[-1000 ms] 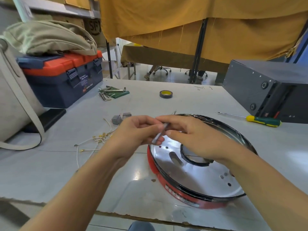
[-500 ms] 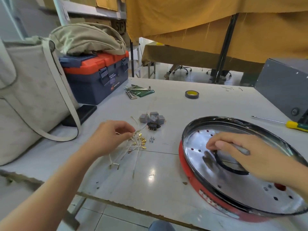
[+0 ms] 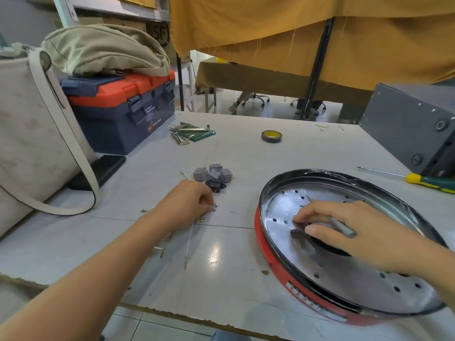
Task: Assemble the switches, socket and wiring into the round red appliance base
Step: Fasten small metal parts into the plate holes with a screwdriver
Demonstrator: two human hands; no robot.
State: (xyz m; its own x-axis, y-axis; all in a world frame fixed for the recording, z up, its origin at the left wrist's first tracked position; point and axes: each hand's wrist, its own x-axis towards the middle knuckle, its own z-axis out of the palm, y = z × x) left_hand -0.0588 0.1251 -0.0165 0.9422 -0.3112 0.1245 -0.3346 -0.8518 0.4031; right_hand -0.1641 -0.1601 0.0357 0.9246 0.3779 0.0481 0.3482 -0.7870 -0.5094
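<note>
Head view, table: on the white table [image 3: 234, 153], the round red appliance base [image 3: 275, 260] is seen lying at the right with its shiny inner pan facing up.
Base state: many holes and one dark central opening are visible in the pan; no switch, socket or wire is seen fitted in any of them.
Right hand: the right hand [image 3: 344, 230] is rested inside the base, just beside the central opening; a thin metal tool [image 3: 341, 225] is held between its curled fingers, with the tip pointing away over the pan.
Left hand: the left hand [image 3: 189, 205] is laid on the table to the left of the base; its fingers are drawn narrow, and a small screw [image 3: 214, 206] appears to be pinched at their tips, though the contact is too small to be made out surely.
Loose parts: a cluster of grey switches [image 3: 214, 174] with a black socket [image 3: 216, 187] is left just beyond the left hand, apart from the base; white wires [image 3: 188, 239] with brass terminals are spread under and near the wrist.
Other things: a screwdriver [image 3: 428, 180], a tape roll [image 3: 271, 136] and a toolbox [image 3: 123, 112] are seen farther off.
Progress: the task is judged to be at an early stage, with small hardware being gathered.
Left to do: all switches, the socket and the wiring are judged still to be mounted in the base.
</note>
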